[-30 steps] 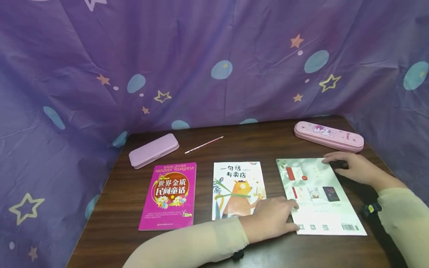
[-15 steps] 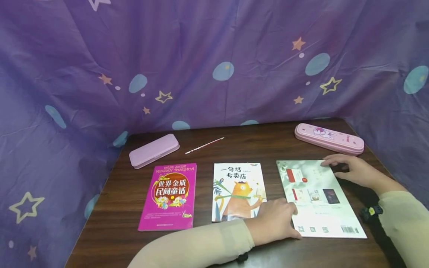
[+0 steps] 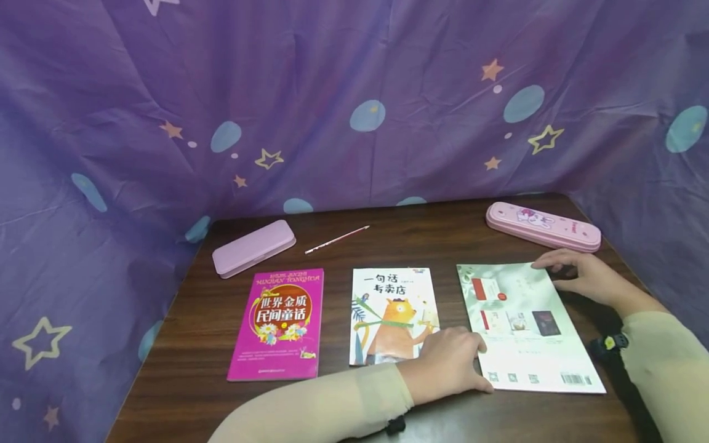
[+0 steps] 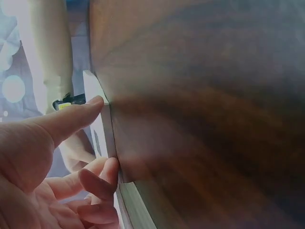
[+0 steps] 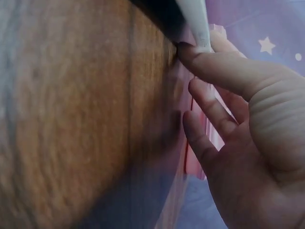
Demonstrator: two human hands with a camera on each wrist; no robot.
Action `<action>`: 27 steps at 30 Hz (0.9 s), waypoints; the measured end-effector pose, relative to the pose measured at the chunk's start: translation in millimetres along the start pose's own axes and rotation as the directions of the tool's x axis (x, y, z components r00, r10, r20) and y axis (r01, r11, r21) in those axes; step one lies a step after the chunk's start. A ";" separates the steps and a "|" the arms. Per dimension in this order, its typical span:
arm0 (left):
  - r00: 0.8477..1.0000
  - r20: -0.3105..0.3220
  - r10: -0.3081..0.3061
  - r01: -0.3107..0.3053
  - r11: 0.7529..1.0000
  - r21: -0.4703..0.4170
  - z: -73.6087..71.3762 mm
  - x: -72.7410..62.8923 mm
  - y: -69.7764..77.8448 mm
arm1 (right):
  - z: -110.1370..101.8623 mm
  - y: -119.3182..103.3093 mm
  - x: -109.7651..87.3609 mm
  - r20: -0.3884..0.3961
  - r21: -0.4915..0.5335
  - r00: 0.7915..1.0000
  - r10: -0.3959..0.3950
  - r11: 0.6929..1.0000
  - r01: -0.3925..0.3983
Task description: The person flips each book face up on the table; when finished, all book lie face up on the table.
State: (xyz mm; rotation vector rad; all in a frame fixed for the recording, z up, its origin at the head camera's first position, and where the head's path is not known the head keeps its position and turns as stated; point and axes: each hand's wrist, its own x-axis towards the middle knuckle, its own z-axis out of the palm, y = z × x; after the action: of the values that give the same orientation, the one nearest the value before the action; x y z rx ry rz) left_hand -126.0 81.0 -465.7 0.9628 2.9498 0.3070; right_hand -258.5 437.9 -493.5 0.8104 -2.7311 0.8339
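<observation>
In the head view, a pale green book [image 3: 532, 332] lies back cover up at the right of the table, with a barcode and small printed pictures. My left hand [image 3: 445, 363] is at its lower left side, thumb at the near corner and fingertips along the edge. The left wrist view shows that thumb [image 4: 88, 112] against the book's edge [image 4: 106, 129]. My right hand [image 3: 589, 280] holds the book's far right corner, index finger at the top edge and thumb on the right side. In the right wrist view, its thumb [image 5: 209, 62] meets the white edge.
A white book with a bear [image 3: 393, 317] lies partly under my left hand, and a magenta book [image 3: 279, 326] farther left. Behind them are a plain pink case [image 3: 255, 249], a pencil [image 3: 336, 240] and a pink rabbit pencil case [image 3: 543, 227]. A purple curtain [image 3: 310, 80] encloses the table.
My left hand has drawn slightly left, its fingers now at the book's side rather than over it. The book's near end has shifted a little left. My right hand stays at its corner.
</observation>
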 end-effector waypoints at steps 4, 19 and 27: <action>1.000 -0.004 0.003 -0.003 1.000 0.009 -0.3 -3.2 0.1 | -1.8 2.7 -5.5 0.012 0.043 1.000 0.027 0.999 -0.028; 1.000 0.001 -0.029 0.029 0.997 0.076 -1.6 -9.3 0.0 | -4.7 -2.3 -3.4 -0.007 0.223 0.992 0.122 0.968 -0.117; 0.993 -0.118 -0.008 0.010 1.000 0.020 -10.5 -16.9 -5.8 | -16.8 -6.8 -0.4 0.017 0.221 0.975 0.222 0.950 -0.221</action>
State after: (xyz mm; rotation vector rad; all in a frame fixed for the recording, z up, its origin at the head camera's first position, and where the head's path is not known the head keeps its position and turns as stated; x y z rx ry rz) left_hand -116.5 64.7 -457.2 0.9659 3.0678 0.3459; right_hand -254.3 442.8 -476.5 0.5380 -2.7919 1.2018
